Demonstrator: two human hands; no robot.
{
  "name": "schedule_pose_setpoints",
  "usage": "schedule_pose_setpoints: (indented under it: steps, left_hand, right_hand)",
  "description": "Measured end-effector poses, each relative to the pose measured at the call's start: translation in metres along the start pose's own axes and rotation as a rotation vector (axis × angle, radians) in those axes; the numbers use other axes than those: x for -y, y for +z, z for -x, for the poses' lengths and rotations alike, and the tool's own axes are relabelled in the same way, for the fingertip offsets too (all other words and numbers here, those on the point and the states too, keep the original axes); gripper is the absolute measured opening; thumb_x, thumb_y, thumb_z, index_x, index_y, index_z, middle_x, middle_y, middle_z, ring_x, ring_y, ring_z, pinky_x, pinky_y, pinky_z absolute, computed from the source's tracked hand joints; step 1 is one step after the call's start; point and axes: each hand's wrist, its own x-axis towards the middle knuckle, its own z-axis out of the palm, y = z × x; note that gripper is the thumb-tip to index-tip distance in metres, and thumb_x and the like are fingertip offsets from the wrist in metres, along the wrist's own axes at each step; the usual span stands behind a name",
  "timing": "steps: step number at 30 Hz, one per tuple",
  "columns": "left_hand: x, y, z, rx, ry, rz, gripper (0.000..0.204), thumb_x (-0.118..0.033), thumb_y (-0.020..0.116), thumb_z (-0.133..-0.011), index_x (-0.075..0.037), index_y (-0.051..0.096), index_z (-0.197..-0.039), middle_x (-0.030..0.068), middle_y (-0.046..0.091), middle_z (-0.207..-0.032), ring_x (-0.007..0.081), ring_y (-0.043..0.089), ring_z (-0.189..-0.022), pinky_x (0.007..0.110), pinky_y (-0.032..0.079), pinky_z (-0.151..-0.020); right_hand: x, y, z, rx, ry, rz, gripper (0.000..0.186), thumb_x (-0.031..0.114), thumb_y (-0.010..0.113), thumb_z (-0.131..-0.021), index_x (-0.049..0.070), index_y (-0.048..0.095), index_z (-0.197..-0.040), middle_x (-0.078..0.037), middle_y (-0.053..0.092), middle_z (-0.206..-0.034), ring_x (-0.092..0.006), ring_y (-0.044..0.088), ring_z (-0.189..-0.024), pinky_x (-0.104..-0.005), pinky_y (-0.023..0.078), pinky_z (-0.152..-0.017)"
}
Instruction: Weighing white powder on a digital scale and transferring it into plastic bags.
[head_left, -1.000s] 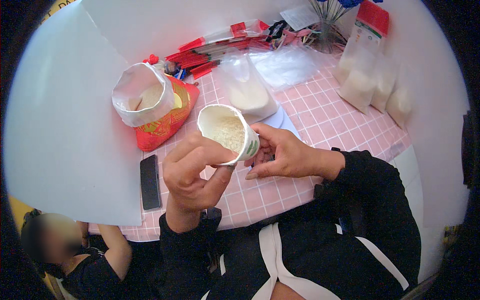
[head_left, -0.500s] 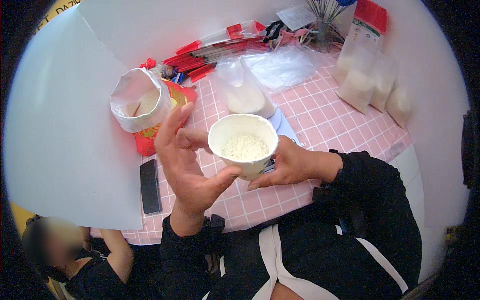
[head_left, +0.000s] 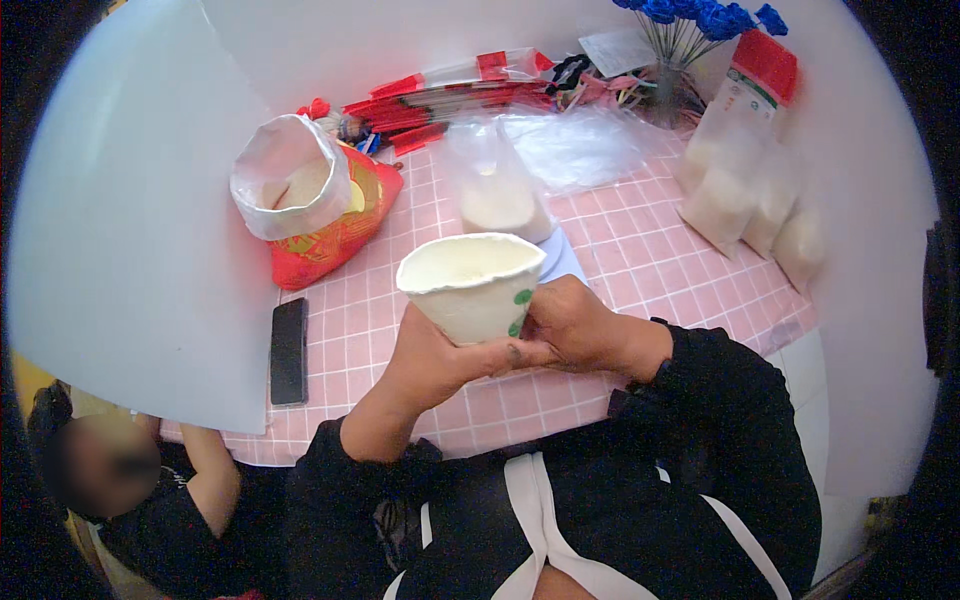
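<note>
Both hands hold a white paper cup (head_left: pixel 470 300) with green spots, up above the near part of the table. Its rim is pinched into a pointed oval, and the grains in it are mostly hidden. My left hand (head_left: pixel 435 355) wraps the cup's left and lower side, thumb across the front. On the cup's right side, my right hand (head_left: pixel 575 325) is closed with its fingertips partly hidden behind the cup. Just beyond stands an open clear plastic bag (head_left: pixel 497 205) of pale rice, on a white flat device (head_left: pixel 563 262).
An open red sack (head_left: pixel 335 230) of grain stands at left, above a black phone (head_left: pixel 289 350). Filled bags (head_left: pixel 725 205) lean at right. Flat plastic bags (head_left: pixel 575 150), red-wrapped bundles (head_left: pixel 450 105) and blue flowers (head_left: pixel 700 18) lie behind. Another person's arm (head_left: pixel 212 480) is at lower left.
My left hand has gone from open fingers beside the cup to a wrapped grip. The cup now tilts away, its round rim squeezed to an oval. The view has shifted slightly.
</note>
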Motion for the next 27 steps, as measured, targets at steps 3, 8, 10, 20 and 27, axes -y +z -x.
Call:
schedule_pose_setpoints:
  steps: [3, 8, 10, 20, 27]
  left_hand:
    - [-0.011, 0.002, 0.003, -0.038, -0.044, -0.028, 0.06, -0.012, 0.082, -0.072, 0.005, 0.054, -0.121, 0.0117, 0.065, -0.11, 0.0168, 0.065, -0.094, 0.031, 0.053, -0.082]
    - [-0.014, -0.01, -0.001, -0.097, -0.065, 0.117, 0.054, -0.006, 0.075, -0.079, 0.006, 0.05, -0.125, 0.014, 0.064, -0.111, 0.0238, 0.068, -0.094, 0.033, 0.056, -0.08]
    - [-0.029, -0.027, -0.008, -0.141, -0.012, 0.054, 0.053, -0.008, 0.073, -0.08, 0.006, 0.049, -0.126, 0.0144, 0.064, -0.11, 0.025, 0.069, -0.092, 0.034, 0.057, -0.075]
    - [-0.094, -0.071, -0.068, -0.114, -0.046, -0.468, 0.037, -0.014, 0.075, -0.076, 0.003, 0.063, -0.106, 0.0088, 0.068, -0.09, 0.0145, 0.064, -0.076, 0.027, 0.052, -0.066]
    - [-0.102, -0.078, -0.099, -0.026, -0.035, -0.719, 0.04, -0.017, 0.077, -0.075, 0.0, 0.063, -0.109, 0.0077, 0.068, -0.089, 0.0128, 0.063, -0.073, 0.026, 0.052, -0.064]
  right_hand:
    - [0.016, -0.011, -0.006, -0.053, 0.128, -0.046, 0.044, 0.043, 0.077, -0.077, 0.007, 0.058, -0.096, -0.012, 0.062, -0.071, -0.0315, 0.065, -0.063, -0.0397, 0.052, -0.057]
    - [0.013, -0.023, -0.006, -0.072, 0.102, 0.0, 0.045, 0.044, 0.078, -0.077, 0.007, 0.053, -0.071, -0.007, 0.055, -0.061, -0.025, 0.055, -0.051, -0.036, 0.046, -0.051]
    - [0.01, -0.026, -0.007, -0.088, 0.175, -0.06, 0.041, 0.041, 0.075, -0.082, 0.007, 0.055, -0.072, -0.007, 0.055, -0.061, -0.0204, 0.054, -0.052, -0.0347, 0.045, -0.05]
    - [-0.03, -0.038, -0.014, -0.416, 0.428, -0.34, 0.035, 0.034, 0.056, -0.098, 0.005, 0.057, -0.079, -0.002, 0.053, -0.059, -0.0081, 0.052, -0.054, -0.0269, 0.043, -0.05]
    - [-0.037, -0.04, -0.014, -0.449, 0.414, -0.371, 0.036, 0.035, 0.055, -0.099, 0.005, 0.056, -0.078, -0.001, 0.052, -0.059, -0.0067, 0.051, -0.054, -0.0258, 0.042, -0.049]
